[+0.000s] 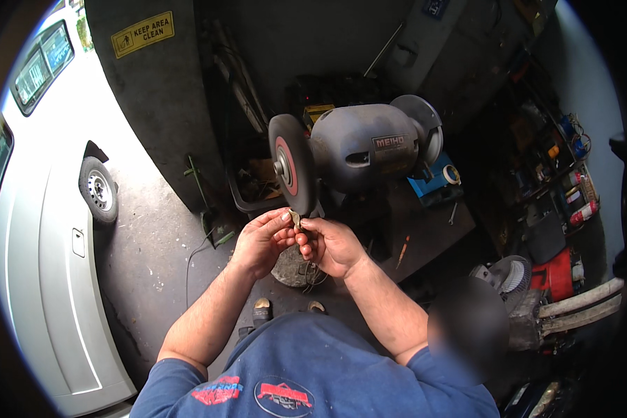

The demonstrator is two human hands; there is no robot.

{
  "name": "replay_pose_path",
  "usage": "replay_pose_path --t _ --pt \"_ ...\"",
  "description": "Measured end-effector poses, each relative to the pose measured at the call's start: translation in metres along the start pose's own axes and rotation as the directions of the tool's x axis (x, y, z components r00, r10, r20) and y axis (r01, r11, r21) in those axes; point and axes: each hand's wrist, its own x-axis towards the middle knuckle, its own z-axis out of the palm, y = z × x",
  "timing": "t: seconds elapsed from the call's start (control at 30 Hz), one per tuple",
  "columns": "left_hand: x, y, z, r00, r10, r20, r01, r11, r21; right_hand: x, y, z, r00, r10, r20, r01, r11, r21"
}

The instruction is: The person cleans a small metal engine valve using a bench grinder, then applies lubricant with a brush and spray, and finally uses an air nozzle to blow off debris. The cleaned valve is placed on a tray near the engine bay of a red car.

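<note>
two hands meet dead centre of the frame, and between them is a small, dull, brass-coloured metal piece (296, 219), partly hidden by the fingers! the left hand (260, 240) pinches it from one side, thumb and forefinger closed at its upper part, the other fingers curled in below. the right hand (333, 246) matches that grip from the other side, thumb pressed along the piece, fingertips bunched underneath. and look how near it sits: just below the lower edge of a thick black grinding wheel with a red centre (296, 164); whether the two touch, this angle cannot tell us. that wheel is on the left end of a big grey rounded-body bench grinder (359, 143), ruling the upper middle of the frame, with a second wheel under a metal guard (430, 139) at its right end.

right of centre, on a dark flat bench top (425, 233), there's a bright blue box (432, 184) with a pale roll of tape (452, 174) on it, a silver spanner (453, 214) just below, and a slim orange-handled tool (403, 252) lying near the bench's lower edge. over on the left side, a white van (42, 244) fills the rim, one dark tyre (99, 190) showing. and at the bottom, a navy blue t-shirt (341, 369) with red prints spans the middle, two shoe tips (261, 304) peeking out above it.
</note>
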Motion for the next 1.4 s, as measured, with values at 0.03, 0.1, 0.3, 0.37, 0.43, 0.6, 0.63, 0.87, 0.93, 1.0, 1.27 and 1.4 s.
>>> replay_pose_path --t 0.03,0.1,0.3,0.37,0.43,0.6,0.63,0.87,0.93,1.0,1.27,1.4 --pt "0.000 -0.002 0.000 0.999 0.007 -0.041 -0.008 1.000 -0.015 0.002 0.000 0.000 1.000 0.010 0.006 -0.010 1.000 0.006" --pt "0.001 -0.003 0.000 0.996 0.021 -0.087 -0.024 0.999 -0.035 0.005 0.000 0.001 0.999 0.023 -0.031 -0.023 1.000 0.004" --pt "0.008 -0.007 -0.003 0.996 0.038 -0.083 -0.041 0.998 -0.038 0.008 -0.004 0.001 0.999 0.039 -0.033 -0.039 0.999 -0.022" --pt "0.012 -0.006 -0.004 0.994 0.012 -0.106 -0.016 0.999 -0.040 0.010 -0.005 0.001 0.999 0.049 -0.020 -0.049 0.999 -0.016" --pt "0.013 -0.005 -0.006 0.997 0.002 -0.078 -0.008 0.997 -0.078 0.011 -0.004 0.001 0.998 0.057 -0.017 -0.057 0.998 0.001" --pt "0.018 -0.002 -0.006 0.997 -0.057 -0.046 0.050 0.990 -0.134 0.017 -0.003 -0.003 0.997 0.077 -0.025 -0.076 0.995 0.057" --pt "0.019 -0.002 -0.005 0.996 -0.063 -0.066 0.054 0.990 -0.133 0.018 -0.003 -0.003 0.996 0.084 -0.004 -0.084 0.994 0.075" --pt "0.025 0.001 -0.005 0.994 -0.068 -0.090 0.052 0.985 -0.166 0.027 -0.003 -0.006 0.994 0.106 0.011 -0.107 0.985 0.136" --pt "0.025 0.001 -0.006 0.993 -0.070 -0.098 0.053 0.985 -0.166 0.028 -0.003 -0.007 0.994 0.106 0.016 -0.107 0.985 0.138" --pt "0.025 0.001 -0.007 0.993 -0.073 -0.092 0.058 0.985 -0.165 0.027 -0.003 -0.007 0.994 0.111 0.006 -0.111 0.983 0.144" --pt "-0.002 -0.006 -0.002 0.996 -0.011 0.084 0.014 0.999 -0.029 -0.016 -0.003 0.013 0.999 -0.021 -0.042 0.014 0.985 -0.173" --pt "-0.026 -0.009 0.004 0.997 0.016 0.081 -0.018 0.999 0.027 -0.048 -0.005 0.026 0.987 -0.135 -0.087 0.082 0.889 -0.450"
